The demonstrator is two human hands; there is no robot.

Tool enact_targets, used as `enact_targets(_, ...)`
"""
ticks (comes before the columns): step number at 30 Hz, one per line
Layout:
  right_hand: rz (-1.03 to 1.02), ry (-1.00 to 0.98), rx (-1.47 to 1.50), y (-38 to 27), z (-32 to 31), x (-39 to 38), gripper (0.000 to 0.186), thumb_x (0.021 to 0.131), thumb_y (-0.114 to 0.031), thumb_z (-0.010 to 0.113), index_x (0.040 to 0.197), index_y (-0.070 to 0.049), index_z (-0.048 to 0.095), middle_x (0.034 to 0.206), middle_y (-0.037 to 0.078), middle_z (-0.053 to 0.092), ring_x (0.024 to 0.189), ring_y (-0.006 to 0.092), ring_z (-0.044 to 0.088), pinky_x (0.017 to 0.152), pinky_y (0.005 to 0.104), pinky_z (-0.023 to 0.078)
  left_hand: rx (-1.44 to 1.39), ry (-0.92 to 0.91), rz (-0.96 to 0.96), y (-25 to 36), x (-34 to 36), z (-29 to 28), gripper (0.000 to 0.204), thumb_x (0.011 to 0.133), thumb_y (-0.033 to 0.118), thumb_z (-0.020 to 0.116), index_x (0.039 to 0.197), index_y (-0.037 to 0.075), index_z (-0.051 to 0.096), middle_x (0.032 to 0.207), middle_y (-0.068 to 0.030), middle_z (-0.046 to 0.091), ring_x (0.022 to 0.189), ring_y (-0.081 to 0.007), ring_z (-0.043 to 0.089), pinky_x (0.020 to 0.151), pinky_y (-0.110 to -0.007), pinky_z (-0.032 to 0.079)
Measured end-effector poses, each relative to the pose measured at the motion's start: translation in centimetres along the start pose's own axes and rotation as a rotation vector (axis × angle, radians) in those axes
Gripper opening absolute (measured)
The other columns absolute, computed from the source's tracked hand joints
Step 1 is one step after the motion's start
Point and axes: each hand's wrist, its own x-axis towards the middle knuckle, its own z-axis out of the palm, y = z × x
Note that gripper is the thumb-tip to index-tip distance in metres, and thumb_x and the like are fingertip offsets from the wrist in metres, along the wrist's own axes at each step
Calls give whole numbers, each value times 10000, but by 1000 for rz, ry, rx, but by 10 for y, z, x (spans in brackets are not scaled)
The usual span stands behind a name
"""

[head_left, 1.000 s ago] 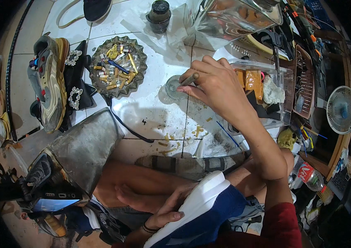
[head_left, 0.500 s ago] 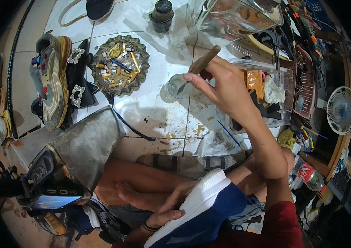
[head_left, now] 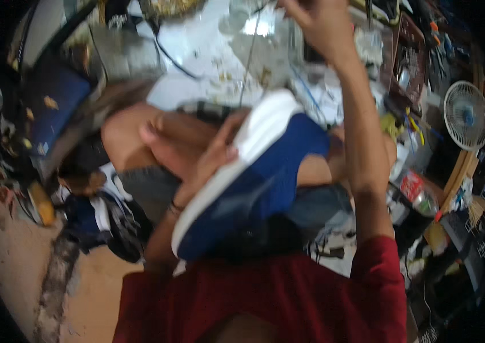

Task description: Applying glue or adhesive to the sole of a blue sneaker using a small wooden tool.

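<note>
A blue shoe (head_left: 259, 183) with a white sole lies tilted over my lap, its sole toward my left hand. My left hand (head_left: 208, 163) is closed on the sole edge, thumb on top and the other fingers partly hidden behind it. My right hand (head_left: 322, 23) is raised at the top edge, blurred and partly cut off. Beside its fingers shows the thin dark tip of a wooden-handled tool (head_left: 262, 7); its handle is out of view. Below and left of that tip, a small glass cup (head_left: 242, 6) is only partly in view.
At the upper left are a crimped dish (head_left: 171, 12) and a grey slab (head_left: 125, 54). A clear bin (head_left: 388, 54), a brown basket (head_left: 411, 57), a white fan (head_left: 469, 117) and a plastic bottle (head_left: 422, 194) line the right. A dark blue panel (head_left: 59, 106) stands left.
The view has tipped down toward my lap, so the floor items sit higher in the picture. More of the shoe shows, still in my left hand. The tool tip now appears clear of the glass cup.
</note>
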Motion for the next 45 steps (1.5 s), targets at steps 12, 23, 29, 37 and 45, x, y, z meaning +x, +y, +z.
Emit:
enact_targets(12, 307, 378, 1059, -81, -18, -205, 221, 957, -120, 649, 1113, 34, 616, 1045, 102, 662, 897, 173, 668, 819, 304, 554, 303, -102, 72, -15, -19, 19, 567, 993, 163, 544, 1489, 49, 293, 1413, -180, 447, 1278, -211, 439, 1055, -308, 361)
enact_targets(23, 437, 533, 1088, -127, -9, -222, 259, 1017, -173, 542, 1178, 30, 546, 986, 144, 612, 956, 217, 645, 861, 504, 605, 1156, -209, 81, -5, -63, 36, 1058, 790, 397, 801, 1533, -30, 179, 1408, -303, 467, 1312, -364, 492, 1081, -389, 373)
enact_targets(29, 389, 514, 941, -157, -23, -239, 262, 1023, -178, 530, 1155, 45, 569, 981, 176, 651, 873, 281, 686, 811, 480, 616, 949, -157, 55, -27, -90, 42, 968, 824, 325, 776, 1526, -37, 217, 1485, -207, 405, 1399, -272, 352, 1172, -370, 234)
enact_targets(37, 233, 370, 749, -153, -13, -245, 184, 960, -57, 620, 1107, 52, 595, 991, 126, 674, 865, 163, 659, 754, 304, 565, 918, -125, 130, -46, -86, 27, 815, 823, 265, 783, 1466, -17, 368, 1434, -175, 475, 1343, -249, 436, 1127, -361, 330)
enact_targets(45, 116, 160, 637, -183, -26, -284, 65, 912, 45, 605, 935, 39, 545, 785, 154, 678, 831, 258, 702, 935, 446, 509, 753, -174, 212, -56, -84, 17, 756, 844, 171, 772, 1461, -19, 379, 1391, -163, 507, 1295, -235, 471, 1094, -353, 364)
